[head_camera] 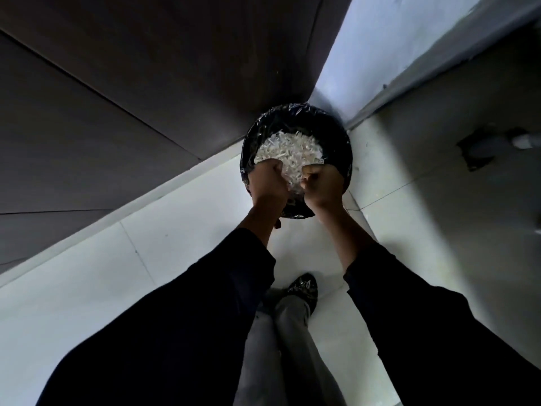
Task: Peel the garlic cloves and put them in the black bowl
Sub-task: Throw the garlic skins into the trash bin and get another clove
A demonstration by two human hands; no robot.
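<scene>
— Pale tiled floor (87, 288) below, dark wood panels (117, 83) on the left, light wall (366, 54) on the right. And in the corner?

— Round bin (295, 118) with a shiny black bag liner, full of white flaky bits (289, 150). Maybe garlic skins, too small to tell.

— And the hands?

— Both reaching down over the near side of the bin. Left hand (268, 183) curled into a fist, knuckles up. Right hand (320, 186) curled shut too, just beside it, a small gap between.

— Holding anything?

— Cannot tell. Fingers tucked under, out of sight.

— Room to move?

— Bin squeezed close to the panels and wall. Plenty of open floor on the near side.

— Anything else hard to see?

— Near rim of the bin hidden behind the wrists. Black sleeves (175, 332) cut off at the bottom edge. One dark shoe (303, 288) and grey trouser legs (281, 347) between the arms. Blurry dark patch (483, 150) on the floor, far right.
</scene>
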